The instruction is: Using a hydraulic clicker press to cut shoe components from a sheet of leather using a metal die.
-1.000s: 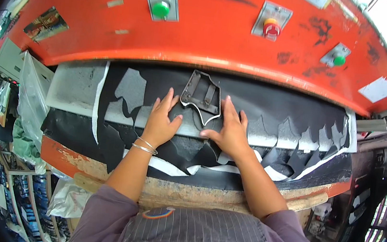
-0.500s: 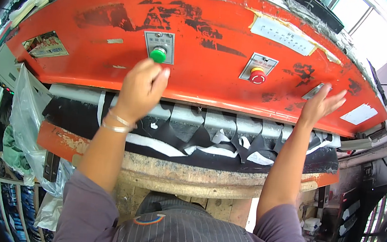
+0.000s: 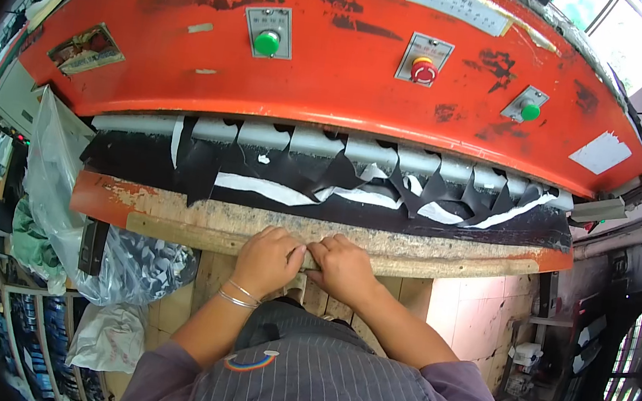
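My left hand and my right hand are side by side at the front of the press, close to each other. Both have their fingers curled over the worn wooden edge of its bed. Behind them, cut black sheet material lies on the bed, with pointed leftover strips and white strips among it. Above it stands the orange-red press beam. On its face are a green button, a red stop button and another green button, all apart from my hands.
At the left hangs a clear plastic bag full of dark scraps, with a white sack below it. A rack of dark pieces stands at the lower left. Pipes run along the right wall.
My left hand has come down from beside the left green button, and my right from in front of the right one. Both now hold the wooden edge. The beam sits higher in view.
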Motion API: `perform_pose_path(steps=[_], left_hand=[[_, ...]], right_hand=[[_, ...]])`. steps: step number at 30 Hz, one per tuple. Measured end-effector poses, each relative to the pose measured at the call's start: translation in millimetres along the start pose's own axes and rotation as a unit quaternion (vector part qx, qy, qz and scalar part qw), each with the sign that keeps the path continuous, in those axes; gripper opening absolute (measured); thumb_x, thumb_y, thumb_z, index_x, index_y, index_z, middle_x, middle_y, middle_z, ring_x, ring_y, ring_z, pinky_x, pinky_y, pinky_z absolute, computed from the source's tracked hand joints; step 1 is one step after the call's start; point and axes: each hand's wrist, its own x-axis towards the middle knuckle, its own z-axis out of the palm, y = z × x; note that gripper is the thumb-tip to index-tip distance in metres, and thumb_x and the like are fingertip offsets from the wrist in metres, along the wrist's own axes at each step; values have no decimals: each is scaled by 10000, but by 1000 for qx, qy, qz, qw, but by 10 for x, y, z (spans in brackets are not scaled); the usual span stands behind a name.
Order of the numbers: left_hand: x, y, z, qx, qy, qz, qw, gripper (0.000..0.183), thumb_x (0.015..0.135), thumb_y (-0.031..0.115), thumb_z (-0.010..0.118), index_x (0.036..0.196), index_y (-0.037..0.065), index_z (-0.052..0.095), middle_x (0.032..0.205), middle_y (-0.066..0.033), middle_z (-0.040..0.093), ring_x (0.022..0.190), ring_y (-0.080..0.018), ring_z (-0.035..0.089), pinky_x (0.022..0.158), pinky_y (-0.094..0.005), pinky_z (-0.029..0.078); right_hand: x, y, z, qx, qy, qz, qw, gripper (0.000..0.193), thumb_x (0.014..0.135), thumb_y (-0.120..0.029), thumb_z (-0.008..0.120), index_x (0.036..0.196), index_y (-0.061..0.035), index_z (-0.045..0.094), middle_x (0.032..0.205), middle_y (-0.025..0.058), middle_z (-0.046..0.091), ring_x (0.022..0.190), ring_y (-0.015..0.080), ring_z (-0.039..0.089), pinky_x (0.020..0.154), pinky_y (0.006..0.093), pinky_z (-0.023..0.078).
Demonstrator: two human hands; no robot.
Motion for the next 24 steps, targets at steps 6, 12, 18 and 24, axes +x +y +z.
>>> perform_pose_path(steps=[6,12,18,24], left_hand=[[115,-23,-102,-37,7,3,999,114,766,149,647,719,46,659,727,-114,595,732,-319,575,673,-412,469],[493,-404,-320,-207,-214,-112,948,178,824,196,677,747,36,698,732,-98,638,681,-205,621,641,-320,489],[1602,-974,-151,-483,-6,-242,841,328,958,143,526,1256,7,533,1172,-121,603,764,-145,640,662,-240,512],[2178,-812,16,-656,63,-234,714,493,994,207,460,1438,46,320,1374,-141,478,913,-156,635,751,-272,526]], right_hand=[[174,60,-173,-2,-47,-6,999,315,669,-262,765,888,-77,636,845,102,650,843,281,633,726,377,520],[1326,667,-609,38,10,97,995,672,772,-495,688,1296,-122,496,1283,255,486,1169,392,481,849,487,502],[2384,1444,-394,2,0,216,976,613,657,-353,776,1183,-108,576,1382,292,358,1246,434,369,967,453,446],[1892,1224,-370,200,123,66,970,520,641,-310,761,1066,-40,631,1250,326,424,1183,461,394,979,490,395]])
